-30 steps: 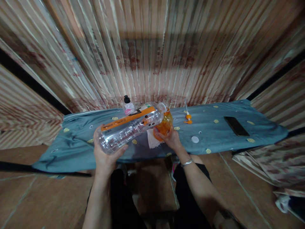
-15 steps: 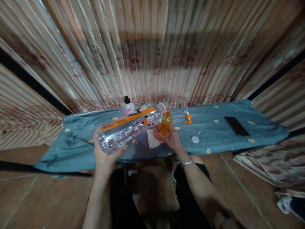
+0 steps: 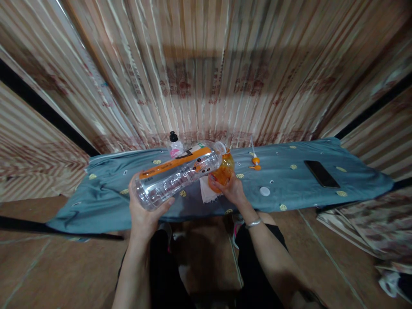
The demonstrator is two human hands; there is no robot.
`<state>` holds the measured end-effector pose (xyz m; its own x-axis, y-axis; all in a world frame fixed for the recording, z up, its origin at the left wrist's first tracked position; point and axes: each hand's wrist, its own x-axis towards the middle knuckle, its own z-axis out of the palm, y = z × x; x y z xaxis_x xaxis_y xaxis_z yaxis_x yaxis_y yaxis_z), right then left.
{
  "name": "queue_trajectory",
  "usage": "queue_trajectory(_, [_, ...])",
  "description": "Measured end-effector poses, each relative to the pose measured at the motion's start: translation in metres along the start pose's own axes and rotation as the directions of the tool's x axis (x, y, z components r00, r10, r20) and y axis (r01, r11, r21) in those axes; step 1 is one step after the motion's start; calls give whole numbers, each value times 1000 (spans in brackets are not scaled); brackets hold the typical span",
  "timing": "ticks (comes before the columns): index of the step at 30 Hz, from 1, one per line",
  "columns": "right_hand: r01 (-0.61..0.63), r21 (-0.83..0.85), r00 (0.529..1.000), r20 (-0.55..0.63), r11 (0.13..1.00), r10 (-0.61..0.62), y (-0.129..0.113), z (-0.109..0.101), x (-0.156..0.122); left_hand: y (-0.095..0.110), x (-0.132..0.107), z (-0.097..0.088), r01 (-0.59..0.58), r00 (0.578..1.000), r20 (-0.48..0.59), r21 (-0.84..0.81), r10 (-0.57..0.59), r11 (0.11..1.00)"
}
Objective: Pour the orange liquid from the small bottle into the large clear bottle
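Observation:
My left hand (image 3: 146, 214) is wrapped round the base of a large clear plastic bottle (image 3: 175, 174) with an orange label. The bottle is tilted, and its mouth lies at the neck of an orange see-through bottle (image 3: 225, 167). Around that smaller bottle my right hand (image 3: 232, 189) is closed, a bracelet on the wrist. A white cloth (image 3: 207, 193) lies beneath and beside the orange bottle. To the right are an orange pump head (image 3: 255, 162) with a clear tube and a round white cap (image 3: 265, 191). Whether liquid is flowing I cannot tell.
A blue-green patterned cloth covers the narrow table (image 3: 106, 193). A small pink-and-clear bottle with a black top (image 3: 175, 146) stands at the back, behind the large bottle. A dark phone (image 3: 321, 174) lies at the right. Striped curtains (image 3: 199, 77) hang close behind the table.
Both hands keep the two bottles in nearly the same pose, mouth against neck. The whole view has shifted very slightly; nothing on the table has moved.

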<state>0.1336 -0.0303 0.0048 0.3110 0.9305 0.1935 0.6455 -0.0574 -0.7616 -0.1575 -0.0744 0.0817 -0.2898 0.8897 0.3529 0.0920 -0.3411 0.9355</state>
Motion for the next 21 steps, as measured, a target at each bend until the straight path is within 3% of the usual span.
queue_trajectory(12, [14, 23, 1000, 1, 1000, -14, 1, 0, -1, 17, -9, 10, 9, 999, -52, 11, -8, 1000])
queue_trajectory(21, [-3, -8, 1000, -4, 1000, 3, -1, 0, 0, 16, -7, 8, -12, 999, -49, 29, 14, 999])
